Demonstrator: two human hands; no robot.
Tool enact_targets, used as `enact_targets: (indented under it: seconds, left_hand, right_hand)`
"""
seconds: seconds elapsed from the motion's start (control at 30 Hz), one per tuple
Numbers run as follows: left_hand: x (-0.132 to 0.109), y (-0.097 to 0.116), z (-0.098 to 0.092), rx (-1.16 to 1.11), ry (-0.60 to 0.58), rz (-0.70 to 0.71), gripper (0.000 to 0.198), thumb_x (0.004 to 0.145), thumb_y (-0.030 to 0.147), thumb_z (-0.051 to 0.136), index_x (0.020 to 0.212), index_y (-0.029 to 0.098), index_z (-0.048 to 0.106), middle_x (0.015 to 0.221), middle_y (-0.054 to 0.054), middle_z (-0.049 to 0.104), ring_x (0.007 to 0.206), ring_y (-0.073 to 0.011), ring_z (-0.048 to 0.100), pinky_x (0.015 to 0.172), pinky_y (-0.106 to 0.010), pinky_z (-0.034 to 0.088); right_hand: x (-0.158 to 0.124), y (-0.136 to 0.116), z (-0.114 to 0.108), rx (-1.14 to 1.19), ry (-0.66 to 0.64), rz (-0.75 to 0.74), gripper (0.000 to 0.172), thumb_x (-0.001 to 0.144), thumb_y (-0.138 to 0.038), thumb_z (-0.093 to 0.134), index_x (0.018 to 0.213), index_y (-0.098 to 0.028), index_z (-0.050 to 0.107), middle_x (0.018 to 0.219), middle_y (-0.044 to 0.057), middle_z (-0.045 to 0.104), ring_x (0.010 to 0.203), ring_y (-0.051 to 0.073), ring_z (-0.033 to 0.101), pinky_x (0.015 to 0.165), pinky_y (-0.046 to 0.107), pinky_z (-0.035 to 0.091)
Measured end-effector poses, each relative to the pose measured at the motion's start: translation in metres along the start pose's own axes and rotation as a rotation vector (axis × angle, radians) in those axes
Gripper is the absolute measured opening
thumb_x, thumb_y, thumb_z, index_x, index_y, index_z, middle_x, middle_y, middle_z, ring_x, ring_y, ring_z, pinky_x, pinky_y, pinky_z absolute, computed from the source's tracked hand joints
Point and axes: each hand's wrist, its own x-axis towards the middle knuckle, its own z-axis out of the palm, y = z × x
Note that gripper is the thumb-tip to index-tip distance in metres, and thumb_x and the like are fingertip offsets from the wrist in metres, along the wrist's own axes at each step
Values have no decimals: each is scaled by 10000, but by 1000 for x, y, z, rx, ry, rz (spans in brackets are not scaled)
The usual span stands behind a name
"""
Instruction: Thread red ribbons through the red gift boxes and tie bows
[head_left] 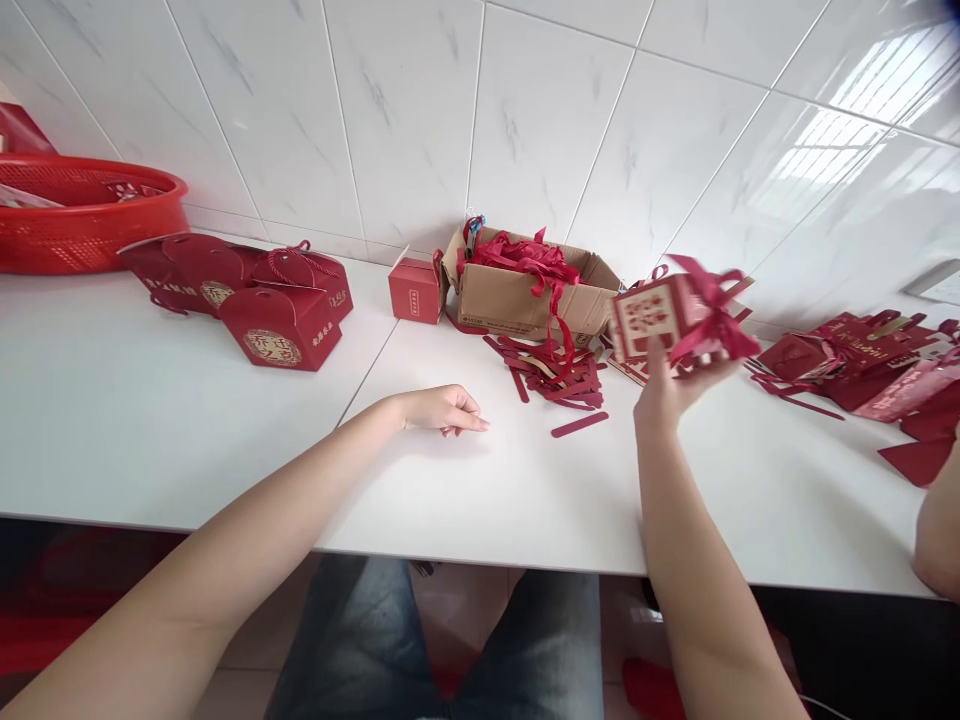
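My right hand [675, 385] grips a small red gift box [646, 318] with a cream patterned panel and a bright red ribbon bow [716, 315], raised above the table at the right of centre. My left hand [448, 411] rests on the white table [480, 500], fingers curled and pressed together; whatever they hold, if anything, is hidden. Between the two hands lies a pile of dark red strips [559, 378], with a single strip [580, 424] in front. Behind the pile stands an open cardboard box [499, 305] full of red ribbons [525, 258].
Several dark red boxes [281, 330] stand at the left, near a red plastic basket [90, 235]. A small red box [415, 290] is beside the cardboard box. More red packaging [862, 350] lies at the right, by another person's arm [939, 530]. A tiled wall rises behind.
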Motion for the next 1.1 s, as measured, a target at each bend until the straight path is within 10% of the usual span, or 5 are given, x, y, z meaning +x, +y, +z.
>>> enact_targets:
  seconds: [0.13, 0.2, 0.47, 0.7, 1.1]
  left_hand:
    - [1, 0, 1, -5, 16, 7, 539, 702, 541, 722, 497, 162, 398, 525, 30, 400, 493, -76, 360, 483, -224, 300]
    - [2, -1, 1, -8, 20, 11, 534, 702, 546, 720, 497, 163, 410, 527, 28, 406, 490, -77, 355, 479, -226, 302]
    - [1, 0, 2, -17, 23, 16, 546, 688, 545, 730, 486, 164, 394, 518, 35, 369, 504, -85, 364, 488, -223, 317]
    - [2, 0, 1, 2, 3, 23, 540, 715, 533, 716, 491, 158, 399, 515, 31, 405, 486, -72, 352, 486, -224, 288]
    - [1, 0, 1, 6, 29, 33, 522, 697, 564, 713, 497, 154, 460, 517, 24, 434, 486, -78, 380, 493, -225, 302]
  right_hand:
    - [17, 40, -35, -406, 511, 41, 966, 745, -369, 623, 1459, -223, -10, 1504, 177, 179, 1444, 291, 222, 1156, 500, 292]
    - [19, 52, -46, -582, 569, 210, 876, 752, -329, 611, 1444, -263, 80, 1422, 154, 314, 1386, 306, 331, 1104, 542, 356]
    - [-7, 30, -15, -658, 275, -40, 871, 663, -360, 686, 1353, -194, 182, 1352, 145, 307, 1349, 288, 313, 1137, 483, 302]
    - [-25, 34, 13, -706, 137, 428, 886, 510, -441, 811, 1207, -214, 312, 1354, 174, 302, 1270, 363, 324, 1064, 572, 279]
    - [-9, 61, -12, -725, 224, 561, 912, 570, -422, 778, 1360, -323, 334, 1385, 130, 216, 1284, 375, 363, 1037, 624, 324]
